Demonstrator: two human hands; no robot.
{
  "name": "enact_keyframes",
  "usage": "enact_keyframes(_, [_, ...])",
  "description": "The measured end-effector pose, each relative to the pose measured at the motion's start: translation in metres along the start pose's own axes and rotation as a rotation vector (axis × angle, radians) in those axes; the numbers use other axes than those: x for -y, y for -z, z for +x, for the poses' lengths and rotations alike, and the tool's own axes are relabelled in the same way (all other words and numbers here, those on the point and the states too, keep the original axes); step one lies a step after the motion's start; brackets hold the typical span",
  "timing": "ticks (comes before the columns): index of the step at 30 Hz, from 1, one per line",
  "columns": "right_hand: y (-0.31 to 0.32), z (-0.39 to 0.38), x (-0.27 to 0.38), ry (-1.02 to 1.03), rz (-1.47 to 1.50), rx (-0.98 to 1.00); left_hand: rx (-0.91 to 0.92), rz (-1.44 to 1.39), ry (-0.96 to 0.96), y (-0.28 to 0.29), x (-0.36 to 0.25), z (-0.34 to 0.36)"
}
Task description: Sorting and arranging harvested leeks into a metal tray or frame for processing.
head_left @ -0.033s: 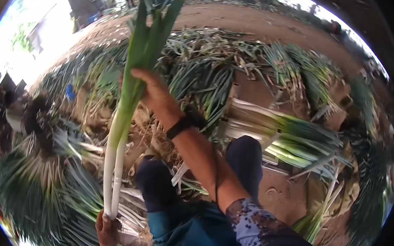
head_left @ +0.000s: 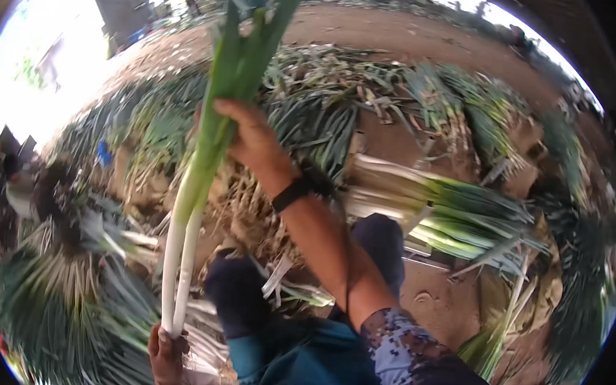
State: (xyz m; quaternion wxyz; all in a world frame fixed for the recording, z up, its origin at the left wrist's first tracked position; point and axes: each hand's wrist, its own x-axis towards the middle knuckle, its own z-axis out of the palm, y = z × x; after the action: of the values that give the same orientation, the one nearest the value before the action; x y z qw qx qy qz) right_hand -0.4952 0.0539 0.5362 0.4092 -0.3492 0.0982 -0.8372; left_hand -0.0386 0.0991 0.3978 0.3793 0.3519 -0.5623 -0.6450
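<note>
Two leeks (head_left: 197,176) are held nearly upright in front of me, their white shanks side by side below and broad green leaves on top. My right hand (head_left: 251,137) is closed around the green part, thumb across the leaves. At the lower end, my left hand (head_left: 167,361) has its fingers closed at the white bases. Beside it lie more leeks with white shanks (head_left: 208,344), partly hidden by my left leg. To my right, a stack of cleaned leeks (head_left: 444,210) lies on its side in a low metal holder, green ends pointing right.
A big bundle of leeks (head_left: 50,295) spreads at the lower left. Unpeeled leeks with roots (head_left: 249,202) lie ahead of my knees. Further heaps (head_left: 473,111) line the far side, before bare brown ground (head_left: 407,34). A blue object (head_left: 103,152) sits at the left.
The two leeks tilt slightly more to the right at the top, and my right hand has shifted a little right with them. Both hands keep their grip.
</note>
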Motion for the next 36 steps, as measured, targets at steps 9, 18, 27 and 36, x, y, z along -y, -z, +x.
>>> enact_keyframes(9, [0.088,-0.146,0.427,0.611,-0.648,-0.390,0.751,0.150,-0.163,-0.314,-0.038,0.194])
enact_keyframes(18, [0.244,-0.405,0.526,0.849,-0.559,-1.241,0.853,-0.047,0.372,-0.590,0.094,0.201])
enact_keyframes(27, [0.265,-0.469,0.425,-0.239,-1.363,-1.610,0.688,0.251,0.338,-0.599,0.213,0.230])
enact_keyframes(36, [0.289,-0.395,0.397,-0.369,-2.505,-0.428,0.681,0.254,0.339,-0.607,0.197,0.233])
